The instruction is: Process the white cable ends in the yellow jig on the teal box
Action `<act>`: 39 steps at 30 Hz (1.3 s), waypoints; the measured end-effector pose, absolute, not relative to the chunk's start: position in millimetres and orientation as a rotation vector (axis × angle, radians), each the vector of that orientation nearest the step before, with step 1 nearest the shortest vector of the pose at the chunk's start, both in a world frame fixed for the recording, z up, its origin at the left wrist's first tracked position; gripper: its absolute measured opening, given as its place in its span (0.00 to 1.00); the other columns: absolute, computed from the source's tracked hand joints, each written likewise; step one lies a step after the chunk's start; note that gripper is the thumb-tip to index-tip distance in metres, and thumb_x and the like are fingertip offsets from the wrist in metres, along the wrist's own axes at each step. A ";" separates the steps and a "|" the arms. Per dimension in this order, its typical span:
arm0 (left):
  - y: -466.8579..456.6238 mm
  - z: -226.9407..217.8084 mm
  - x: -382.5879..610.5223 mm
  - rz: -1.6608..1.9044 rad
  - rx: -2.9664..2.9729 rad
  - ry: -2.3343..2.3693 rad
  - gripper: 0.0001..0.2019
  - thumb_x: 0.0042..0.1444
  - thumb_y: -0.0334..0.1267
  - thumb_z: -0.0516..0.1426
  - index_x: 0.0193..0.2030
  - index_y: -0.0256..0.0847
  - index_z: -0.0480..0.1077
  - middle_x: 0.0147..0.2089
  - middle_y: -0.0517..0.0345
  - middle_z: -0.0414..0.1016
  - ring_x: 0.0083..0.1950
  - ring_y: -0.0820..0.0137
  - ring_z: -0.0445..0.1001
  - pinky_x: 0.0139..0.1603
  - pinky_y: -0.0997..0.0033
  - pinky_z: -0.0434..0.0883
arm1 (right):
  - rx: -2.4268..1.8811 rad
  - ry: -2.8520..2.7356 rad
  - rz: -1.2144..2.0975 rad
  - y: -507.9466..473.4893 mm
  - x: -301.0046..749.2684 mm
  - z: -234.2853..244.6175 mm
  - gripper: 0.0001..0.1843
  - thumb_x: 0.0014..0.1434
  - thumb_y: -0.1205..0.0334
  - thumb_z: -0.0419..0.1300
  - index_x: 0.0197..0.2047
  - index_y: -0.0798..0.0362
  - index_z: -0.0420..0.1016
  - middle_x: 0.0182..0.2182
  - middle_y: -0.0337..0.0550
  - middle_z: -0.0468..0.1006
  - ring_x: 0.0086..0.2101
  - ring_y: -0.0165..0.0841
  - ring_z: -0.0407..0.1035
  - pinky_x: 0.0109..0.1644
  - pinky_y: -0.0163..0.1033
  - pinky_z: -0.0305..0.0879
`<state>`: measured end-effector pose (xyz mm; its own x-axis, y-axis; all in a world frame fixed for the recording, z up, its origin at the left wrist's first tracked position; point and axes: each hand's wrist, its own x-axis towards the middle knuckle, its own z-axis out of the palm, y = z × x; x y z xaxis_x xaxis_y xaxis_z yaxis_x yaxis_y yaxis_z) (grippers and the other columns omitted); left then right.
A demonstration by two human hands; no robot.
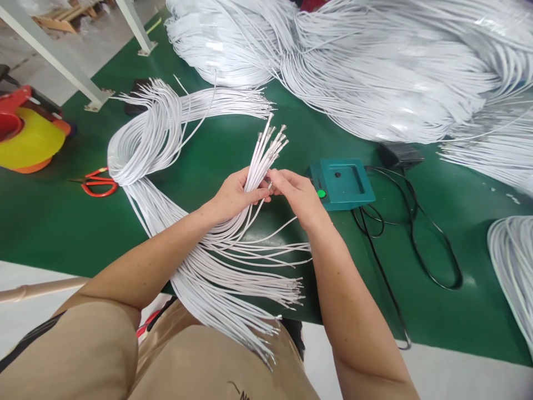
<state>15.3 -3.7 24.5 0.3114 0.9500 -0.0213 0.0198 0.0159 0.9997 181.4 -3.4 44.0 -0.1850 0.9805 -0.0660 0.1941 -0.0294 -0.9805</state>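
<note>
With my left hand (234, 195) clenched around the wire bundle (263, 154) above the worktop's (50, 222) centre, terminals fanned toward 1 o'clock, my right hand (298, 195) pinches a single wire (270, 182), best drawn straight to avoid tangling.

Green tabletop (50, 222); grey concrete floor (94, 47) beyond; white frame legs (54, 58).
</note>
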 end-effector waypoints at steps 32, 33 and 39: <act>17.1 4.1 18.5 0.915 1.171 1.137 0.17 0.48 0.32 0.64 0.46 0.36 0.69 0.31 0.62 0.73 0.33 0.72 0.78 0.36 0.74 0.71 | -1.534 -2.474 -0.158 13.2 204.1 28.9 0.14 0.56 0.73 0.54 0.39 0.57 0.80 0.32 0.52 0.79 0.39 0.45 0.65 0.52 0.53 0.58; 17.2 4.0 18.8 0.911 1.185 1.147 0.17 0.48 0.32 0.64 0.46 0.36 0.69 0.31 0.62 0.73 0.33 0.72 0.78 0.36 0.74 0.71 | -1.528 -2.463 -0.155 14.3 204.9 28.2 0.14 0.56 0.73 0.54 0.39 0.56 0.81 0.30 0.52 0.79 0.39 0.45 0.64 0.52 0.53 0.58; 17.6 0.2 21.8 0.923 1.264 1.199 0.16 0.48 0.30 0.62 0.45 0.36 0.69 0.32 0.61 0.73 0.32 0.72 0.79 0.36 0.74 0.73 | -1.518 -2.384 -0.140 20.5 206.6 23.7 0.13 0.55 0.71 0.56 0.35 0.53 0.83 0.22 0.49 0.74 0.37 0.44 0.63 0.49 0.55 0.59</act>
<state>21.8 17.6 0.2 0.1813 0.9730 -0.1427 0.1109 0.1239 0.9861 206.6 20.5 23.7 -0.3902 0.8670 0.3100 0.8974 0.4335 -0.0828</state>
